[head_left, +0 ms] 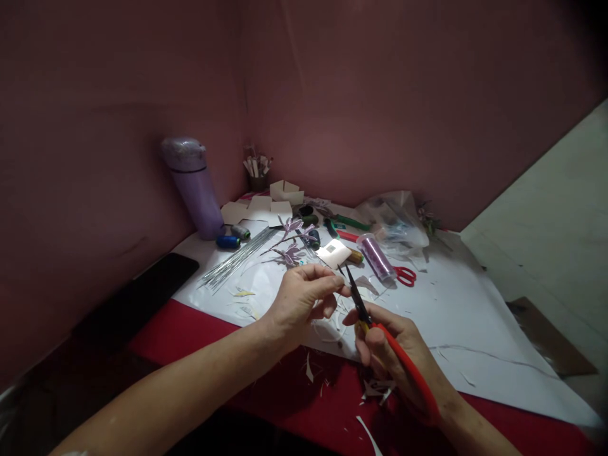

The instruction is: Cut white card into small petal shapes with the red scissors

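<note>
My left hand [304,301] is closed in a pinch over the table's front part; what its fingertips hold is too small to make out. Red-handled scissors [408,364] are in my right hand [392,339], their dark blades parted and pointing up beside the left fingertips. Just beyond the hands lies a pale card [334,253] with a small grey square on it. Purple flower sprigs [291,244] rest behind my left hand. Thin paper offcuts lie under and around both hands, some on the red cloth [294,392].
A purple bottle [197,196] stands at the left behind blue thread [228,242] and a bundle of wires [240,256]. Right of centre are a purple spool [376,256], red-handled scissors [405,276], green-handled pliers [351,221] and a plastic bag [396,221]. A dark flat object [142,294] lies left.
</note>
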A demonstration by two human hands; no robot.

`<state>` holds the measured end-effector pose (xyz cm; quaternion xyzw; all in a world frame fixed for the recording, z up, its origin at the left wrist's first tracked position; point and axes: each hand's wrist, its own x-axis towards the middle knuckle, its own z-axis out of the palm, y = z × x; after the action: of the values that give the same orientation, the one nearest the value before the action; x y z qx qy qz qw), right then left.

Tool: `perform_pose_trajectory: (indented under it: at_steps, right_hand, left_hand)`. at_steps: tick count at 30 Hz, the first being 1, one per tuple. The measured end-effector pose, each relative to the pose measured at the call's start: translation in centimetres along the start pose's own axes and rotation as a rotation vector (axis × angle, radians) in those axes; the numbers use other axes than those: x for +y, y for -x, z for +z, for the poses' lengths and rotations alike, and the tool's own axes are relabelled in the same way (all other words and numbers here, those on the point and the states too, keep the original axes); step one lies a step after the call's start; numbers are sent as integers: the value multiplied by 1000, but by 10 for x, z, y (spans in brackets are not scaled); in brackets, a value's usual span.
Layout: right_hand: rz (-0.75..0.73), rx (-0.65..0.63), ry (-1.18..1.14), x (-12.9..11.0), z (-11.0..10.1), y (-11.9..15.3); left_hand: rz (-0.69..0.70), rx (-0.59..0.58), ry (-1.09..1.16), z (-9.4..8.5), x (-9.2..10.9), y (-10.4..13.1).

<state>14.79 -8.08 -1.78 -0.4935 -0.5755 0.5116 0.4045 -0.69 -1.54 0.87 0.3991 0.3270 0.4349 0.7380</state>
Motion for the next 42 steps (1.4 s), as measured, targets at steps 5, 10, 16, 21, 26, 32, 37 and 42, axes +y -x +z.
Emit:
perform_pose_trajectory:
  at_steps: [5,10,16,21,26,32,37,42]
  right_hand:
    - [4,1,-9,-1,0,0]
    - [8,3,-36,1,0,0]
    - [17,-3,-7,2,-1,0]
    - [16,-8,-11,0,0,0]
    - [30,4,-22,-3,1,0]
    - [15,-8,-73,-4,2,0]
    - [-17,-12,-83,-4,2,-1]
    - [-19,-8,-97,-3,2,-1]
  left_hand:
    - [-7,11,8,2,-1,1]
    - [-5,18,22,2,-2,1]
    - [12,46,29,4,-1,2]
    - [41,58,21,6,-2,4]
    - [52,63,23,6,-3,4]
    - [40,55,16,6,-1,4]
    - [46,53,19,6,-3,4]
    - [54,61,20,7,-3,4]
